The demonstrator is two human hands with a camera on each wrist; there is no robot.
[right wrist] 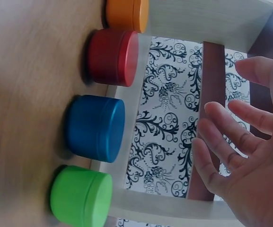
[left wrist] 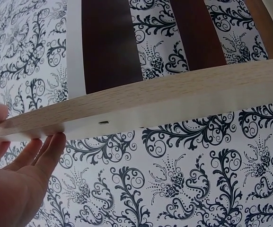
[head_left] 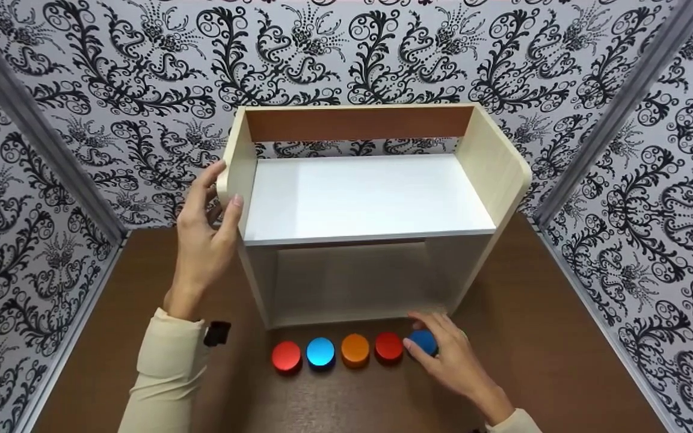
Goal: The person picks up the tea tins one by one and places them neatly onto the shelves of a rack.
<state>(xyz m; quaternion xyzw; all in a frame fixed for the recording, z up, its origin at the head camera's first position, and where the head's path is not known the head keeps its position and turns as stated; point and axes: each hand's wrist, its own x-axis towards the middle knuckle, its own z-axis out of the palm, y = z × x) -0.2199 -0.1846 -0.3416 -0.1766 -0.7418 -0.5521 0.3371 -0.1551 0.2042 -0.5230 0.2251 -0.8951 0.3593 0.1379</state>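
Note:
A small wooden shelf unit (head_left: pixel 370 192) with a white shelf board stands upright on the table. My left hand (head_left: pixel 205 234) grips the front edge of its left side panel (left wrist: pixel 127 106), thumb on one face and fingers on the other. My right hand (head_left: pixel 449 355) hovers over the row of small round lidded tins, fingers loosely spread and holding nothing. Below it are a dark blue tin (right wrist: pixel 96 127) and a green tin (right wrist: pixel 82 196), the green one mostly hidden by the hand in the head view. Beside them is a dark red tin (right wrist: pixel 113 57).
Farther left in the row sit an orange tin (head_left: pixel 355 350), a bright blue tin (head_left: pixel 320 353) and a lighter red tin (head_left: pixel 287 358), close before the shelf unit. The brown table (head_left: pixel 322 409) is bounded by patterned walls (head_left: pixel 142 72) at the back and both sides.

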